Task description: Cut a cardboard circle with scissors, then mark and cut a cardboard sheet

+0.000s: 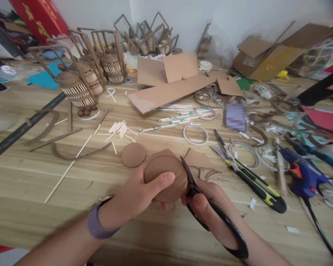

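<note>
Scissors [192, 183] in right grip [217, 195]; cardboard [165, 166] alongside

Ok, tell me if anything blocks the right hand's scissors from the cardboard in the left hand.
Nothing visible does: the scissors in the right hand are already at the right edge of the cardboard. The left hand's thumb lies across its face, apart from the blades.

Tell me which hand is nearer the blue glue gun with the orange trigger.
Right. The right hand, holding black-handled metal scissors, is left of the glue gun; the left hand, holding a brown, roundish cardboard piece, is farther left.
</note>
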The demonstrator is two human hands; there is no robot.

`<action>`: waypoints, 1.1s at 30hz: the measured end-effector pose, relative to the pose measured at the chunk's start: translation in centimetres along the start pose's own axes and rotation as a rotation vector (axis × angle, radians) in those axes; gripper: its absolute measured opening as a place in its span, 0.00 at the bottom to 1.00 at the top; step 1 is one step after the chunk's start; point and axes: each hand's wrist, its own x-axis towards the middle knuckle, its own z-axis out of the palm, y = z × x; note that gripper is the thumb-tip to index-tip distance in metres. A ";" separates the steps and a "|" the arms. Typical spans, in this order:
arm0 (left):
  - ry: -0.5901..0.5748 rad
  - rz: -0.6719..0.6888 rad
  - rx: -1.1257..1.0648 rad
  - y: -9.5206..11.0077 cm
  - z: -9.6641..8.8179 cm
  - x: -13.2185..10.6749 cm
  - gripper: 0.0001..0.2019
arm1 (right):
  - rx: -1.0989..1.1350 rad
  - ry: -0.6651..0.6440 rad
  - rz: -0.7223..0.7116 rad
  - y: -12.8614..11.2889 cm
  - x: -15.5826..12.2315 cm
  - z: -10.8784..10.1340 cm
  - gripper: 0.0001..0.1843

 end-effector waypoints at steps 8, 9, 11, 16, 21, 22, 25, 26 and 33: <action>-0.002 0.007 0.027 -0.1 -0.1 -0.2 0.19 | -0.013 -0.016 0.018 0.1 -0.2 0.0 0.36; 0.004 0.004 0.033 -0.1 -0.2 -0.3 0.18 | -0.019 -0.013 0.021 0.0 -0.2 -0.1 0.36; 0.013 -0.001 0.039 -0.1 -0.2 -0.3 0.19 | -0.021 -0.010 0.035 0.0 -0.2 -0.1 0.37; 0.017 -0.010 0.031 0.0 -0.1 -0.3 0.22 | -0.011 -0.023 0.053 0.0 -0.2 -0.1 0.36; 0.021 -0.017 0.026 0.0 0.0 -0.3 0.26 | -0.014 -0.023 0.054 -0.1 -0.1 0.0 0.36; 0.022 -0.018 0.031 0.0 -0.1 -0.3 0.26 | -0.016 -0.020 0.052 -0.1 -0.1 -0.1 0.36; 0.020 -0.010 0.045 0.0 -0.1 -0.2 0.24 | -0.024 -0.011 0.036 -0.2 0.0 -0.1 0.36; 0.017 -0.005 0.046 0.0 -0.1 -0.2 0.23 | -0.027 -0.007 0.029 -0.2 0.0 -0.1 0.36; 0.032 -0.008 0.052 -0.1 -0.1 -0.3 0.19 | -0.039 -0.020 0.038 -0.1 -0.3 -0.1 0.37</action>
